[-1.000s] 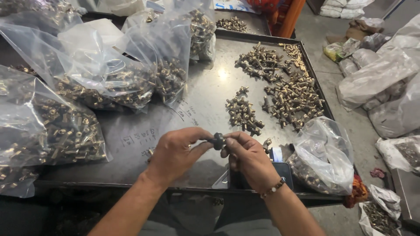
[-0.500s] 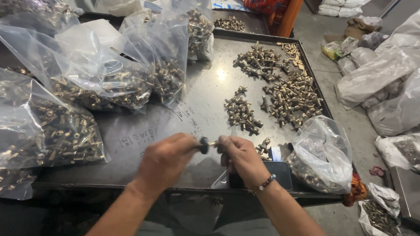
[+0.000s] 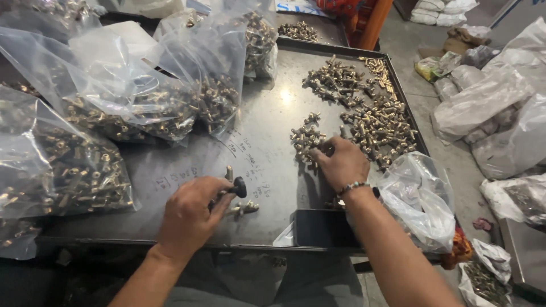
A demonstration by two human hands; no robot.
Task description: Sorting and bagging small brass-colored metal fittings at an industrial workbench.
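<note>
My left hand (image 3: pixel 190 216) grips a small tool with a black round knob (image 3: pixel 239 186) near the front edge of the dark metal tray (image 3: pixel 267 113). A brass fitting (image 3: pixel 245 208) lies on the tray just beside that hand's fingers. My right hand (image 3: pixel 340 162), with a beaded bracelet on its wrist, rests on a small heap of brass fittings (image 3: pixel 304 138) in the tray's middle, fingertips among the pieces. Whether it has hold of one I cannot tell. A larger heap of brass fittings (image 3: pixel 369 113) spreads across the tray's right side.
Several clear plastic bags full of brass parts (image 3: pixel 74 170) crowd the tray's left and back. A half-empty clear bag (image 3: pixel 415 199) hangs at the front right corner. A dark box (image 3: pixel 321 227) sits at the front edge. More filled bags (image 3: pixel 495 108) lie on the floor at right.
My hands were together at the front edge working on one piece. They have parted: the right hand reached forward to the small heap, and the left hand stays with the black-knobbed tool.
</note>
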